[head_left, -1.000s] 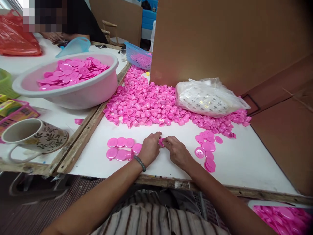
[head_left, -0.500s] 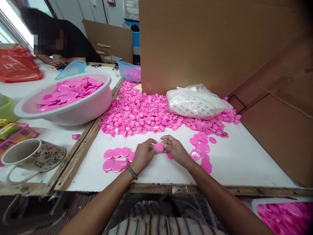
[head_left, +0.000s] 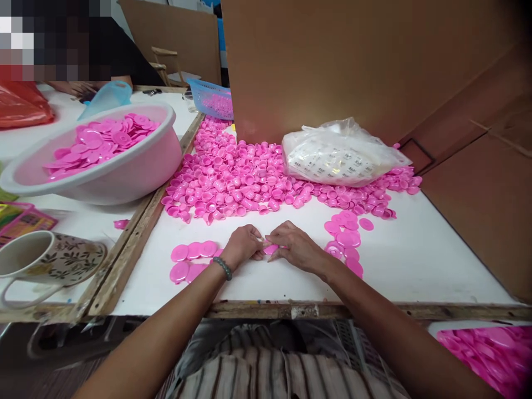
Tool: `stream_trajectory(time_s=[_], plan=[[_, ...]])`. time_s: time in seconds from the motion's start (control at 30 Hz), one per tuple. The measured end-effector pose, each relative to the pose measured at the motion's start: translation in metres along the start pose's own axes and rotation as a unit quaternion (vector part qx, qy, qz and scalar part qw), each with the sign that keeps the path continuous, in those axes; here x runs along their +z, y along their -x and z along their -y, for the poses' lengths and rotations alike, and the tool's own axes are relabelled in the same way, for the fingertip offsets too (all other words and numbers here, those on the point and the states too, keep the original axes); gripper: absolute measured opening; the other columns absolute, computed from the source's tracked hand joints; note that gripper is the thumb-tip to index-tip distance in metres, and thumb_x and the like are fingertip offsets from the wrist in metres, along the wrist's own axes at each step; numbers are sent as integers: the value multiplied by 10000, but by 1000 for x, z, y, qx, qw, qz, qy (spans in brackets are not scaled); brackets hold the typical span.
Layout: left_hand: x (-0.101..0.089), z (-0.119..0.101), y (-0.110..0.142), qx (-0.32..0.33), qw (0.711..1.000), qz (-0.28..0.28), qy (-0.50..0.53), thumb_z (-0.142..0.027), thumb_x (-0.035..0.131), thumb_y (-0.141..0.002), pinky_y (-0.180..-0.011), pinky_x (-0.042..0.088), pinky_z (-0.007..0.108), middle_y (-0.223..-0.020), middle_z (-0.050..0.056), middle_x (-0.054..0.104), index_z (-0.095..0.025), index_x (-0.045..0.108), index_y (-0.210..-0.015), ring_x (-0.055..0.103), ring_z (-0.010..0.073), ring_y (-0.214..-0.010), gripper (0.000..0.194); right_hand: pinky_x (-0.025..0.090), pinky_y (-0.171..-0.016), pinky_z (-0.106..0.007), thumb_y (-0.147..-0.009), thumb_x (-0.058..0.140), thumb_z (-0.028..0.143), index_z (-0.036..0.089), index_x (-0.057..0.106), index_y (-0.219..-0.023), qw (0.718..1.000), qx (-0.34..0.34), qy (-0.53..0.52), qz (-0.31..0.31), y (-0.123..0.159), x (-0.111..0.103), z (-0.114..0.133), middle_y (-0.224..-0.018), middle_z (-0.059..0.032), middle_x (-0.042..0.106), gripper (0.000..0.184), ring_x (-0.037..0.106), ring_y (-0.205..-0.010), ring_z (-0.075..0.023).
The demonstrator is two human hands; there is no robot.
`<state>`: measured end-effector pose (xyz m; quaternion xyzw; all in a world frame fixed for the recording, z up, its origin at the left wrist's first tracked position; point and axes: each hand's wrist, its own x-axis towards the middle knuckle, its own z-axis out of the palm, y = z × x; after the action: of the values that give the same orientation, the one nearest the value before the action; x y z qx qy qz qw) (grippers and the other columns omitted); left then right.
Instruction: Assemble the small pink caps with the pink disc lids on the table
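Observation:
A small pink plastic saucer (head_left: 271, 249) is held low over the white table between my two hands, partly hidden by the fingers. My left hand (head_left: 243, 244), with a bead bracelet at the wrist, has its fingers closed at the left edge. From the other side my right hand (head_left: 297, 248) pinches it. Pink saucers (head_left: 194, 251) lie in two short rows left of my left hand, partly behind the wrist. Loose saucers (head_left: 348, 239) overlap right of my right hand. Beyond both hands spreads a heap of tiny pink toy cups (head_left: 233, 185).
A white basin (head_left: 137, 172) of pink saucers stands left, near a floral mug (head_left: 62, 260). A plastic bag (head_left: 341, 155) rests on the heap against cardboard (head_left: 332, 66). A tub of pink pieces (head_left: 490, 354) sits lower right. Another person's hand (head_left: 81, 88) is at far left.
The view has shifted downward. My hands have come closer together around the saucer, and the right fingers now cover more of it.

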<state>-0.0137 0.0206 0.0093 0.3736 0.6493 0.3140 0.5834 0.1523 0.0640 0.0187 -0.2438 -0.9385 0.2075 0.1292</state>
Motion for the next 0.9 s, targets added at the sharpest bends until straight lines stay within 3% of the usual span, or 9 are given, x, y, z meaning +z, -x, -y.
stream_trajectory(time_s=[0.2,0.4,0.53,0.67,0.9], plan=[[1,2,1,13,1000,1,20,-264,746,-620,-462,515,255,-462,-25,599,-166,444,-712,599,147,-439,331,398,-686,-305,-744,672,171,206,653,-860,997,45,-18,-55,6,12,-1,-797,-36,603,123,462,-827,-192],[3,4,5,42,998,-39,36,-313,701,-679,-457,500,235,-448,-26,582,-156,465,-716,596,138,-439,286,383,-652,-306,-672,730,386,156,601,-792,981,144,6,-128,14,17,16,-742,-40,567,289,474,-739,-187],[3,7,9,52,994,-21,92,-253,710,-673,-516,517,222,-533,-31,599,-145,483,-732,612,109,-490,259,380,-666,-269,-744,681,241,194,617,-932,992,97,-22,-76,12,11,13,-827,-26,570,204,498,-775,-161],[3,8,10,20,992,-13,122,-149,716,-648,-532,524,217,-541,-42,591,-137,482,-726,611,99,-486,247,346,-586,-230,-700,696,137,183,646,-807,994,88,-48,-38,5,7,4,-718,1,545,127,484,-683,-133],[5,9,5,-6,999,-28,32,-199,702,-659,-512,535,273,-483,-17,607,-160,463,-694,627,159,-493,244,336,-581,-222,-658,700,73,161,615,-786,988,125,-73,-46,1,12,4,-708,10,534,177,477,-671,-126]])
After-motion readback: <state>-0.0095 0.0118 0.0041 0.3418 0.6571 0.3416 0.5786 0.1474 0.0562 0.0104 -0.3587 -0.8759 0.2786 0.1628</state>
